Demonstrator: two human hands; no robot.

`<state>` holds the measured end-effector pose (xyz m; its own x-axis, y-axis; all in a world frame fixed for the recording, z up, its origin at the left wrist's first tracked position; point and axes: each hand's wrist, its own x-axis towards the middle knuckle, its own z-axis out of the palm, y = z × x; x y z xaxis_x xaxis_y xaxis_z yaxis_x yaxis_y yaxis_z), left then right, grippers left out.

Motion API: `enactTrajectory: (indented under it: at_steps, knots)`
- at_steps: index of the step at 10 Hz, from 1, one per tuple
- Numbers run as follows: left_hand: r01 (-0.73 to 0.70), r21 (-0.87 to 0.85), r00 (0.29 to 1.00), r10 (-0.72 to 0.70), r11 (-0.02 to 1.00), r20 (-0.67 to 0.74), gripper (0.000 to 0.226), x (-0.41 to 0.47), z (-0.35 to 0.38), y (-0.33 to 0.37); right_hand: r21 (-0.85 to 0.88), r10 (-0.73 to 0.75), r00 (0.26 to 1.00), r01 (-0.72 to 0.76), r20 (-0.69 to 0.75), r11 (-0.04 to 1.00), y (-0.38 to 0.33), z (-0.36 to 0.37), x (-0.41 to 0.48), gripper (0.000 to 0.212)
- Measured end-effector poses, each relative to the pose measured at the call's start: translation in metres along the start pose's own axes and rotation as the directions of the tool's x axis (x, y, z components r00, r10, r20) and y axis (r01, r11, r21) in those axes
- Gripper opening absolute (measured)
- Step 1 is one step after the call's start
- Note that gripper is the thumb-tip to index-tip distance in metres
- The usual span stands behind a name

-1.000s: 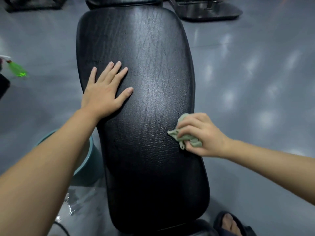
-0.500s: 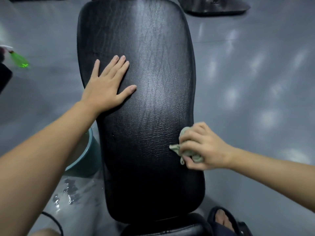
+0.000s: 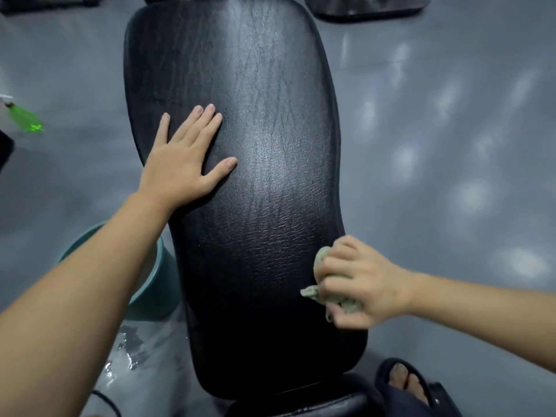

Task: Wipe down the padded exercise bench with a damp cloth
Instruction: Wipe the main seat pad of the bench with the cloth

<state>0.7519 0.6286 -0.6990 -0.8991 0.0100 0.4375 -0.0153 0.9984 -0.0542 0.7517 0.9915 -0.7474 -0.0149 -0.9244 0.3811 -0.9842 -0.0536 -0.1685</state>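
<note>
nearest, a foot in a dark sandal (image 3: pixel 401 383) stands beside the bench's near end, and a wet patch (image 3: pixel 132 353) shines on the grey floor (image 3: pixel 451 145) to the left. just beyond, the right hand (image 3: pixel 361 284) grips a bunched green cloth (image 3: pixel 337 300), fingers curled round it, pressing it onto the right edge of the black padded bench (image 3: pixel 255 206) near its lower end. a teal basin (image 3: pixel 156 284) sits on the floor against the bench's left side. farther up, the left hand (image 3: pixel 183 164) lies flat on the pad with fingers spread, apparently bracing. a green spray bottle (image 3: pixel 27 118) lies well off to the left. the step in hand looks like wiping along the right margin. the pad's near end seems left to do, so the next move likely calls for drawing the cloth toward that end with steady pressure, following the curved edge.
</note>
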Motion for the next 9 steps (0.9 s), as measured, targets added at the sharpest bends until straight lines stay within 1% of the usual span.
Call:
enactTrajectory:
  at_steps: [1, 2, 3, 4, 5, 6, 7, 8, 9]
  knots:
    - [0.01, -0.02, 1.0, -0.01, 1.0, -0.009, 0.077, 0.0, 0.0, -0.002, -0.017, 0.106, 0.993, -0.108, -0.056, 0.994, 0.033, -0.011, 0.006, 0.013]
    - [0.008, -0.038, 1.0, -0.009, 0.999, -0.029, 0.074, -0.002, 0.002, -0.001, -0.092, 0.275, 0.928, -0.306, -0.252, 0.948, 0.035, -0.005, 0.006, 0.016]
    - [0.001, -0.045, 0.998, -0.003, 0.999, -0.06, 0.072, -0.002, 0.002, 0.001, -0.105, 0.222, 0.932, -0.261, -0.287, 0.96, -0.003, 0.014, -0.013, 0.015]
    - [-0.007, -0.035, 0.998, 0.005, 0.999, -0.068, 0.073, -0.003, 0.003, 0.001, -0.073, 0.12, 0.977, -0.134, -0.177, 0.988, -0.032, 0.024, -0.039, 0.013]
    - [-0.005, -0.034, 0.996, 0.002, 0.999, -0.084, 0.072, -0.002, 0.003, 0.002, -0.079, 0.015, 0.992, -0.025, -0.125, 0.997, -0.027, 0.023, -0.04, 0.014]
    - [-0.003, -0.039, 0.996, 0.0, 0.999, -0.084, 0.072, -0.002, 0.003, 0.002, -0.084, 0.067, 0.979, -0.084, -0.192, 0.993, 0.004, 0.011, -0.017, 0.017]
    - [-0.003, -0.036, 0.997, 0.0, 0.999, -0.078, 0.072, -0.002, 0.003, 0.001, -0.089, 0.239, 0.91, -0.284, -0.339, 0.955, 0.021, 0.006, -0.002, 0.014]
    - [-0.001, -0.039, 0.997, -0.001, 0.999, -0.075, 0.072, -0.002, 0.003, 0.001, -0.084, 0.153, 0.937, -0.188, -0.313, 0.979, -0.003, 0.017, -0.019, 0.02]
    - [-0.003, -0.041, 0.997, 0.0, 0.999, -0.076, 0.072, -0.001, 0.004, 0.0, -0.08, 0.024, 0.988, -0.037, -0.154, 0.996, -0.039, 0.029, -0.05, 0.028]
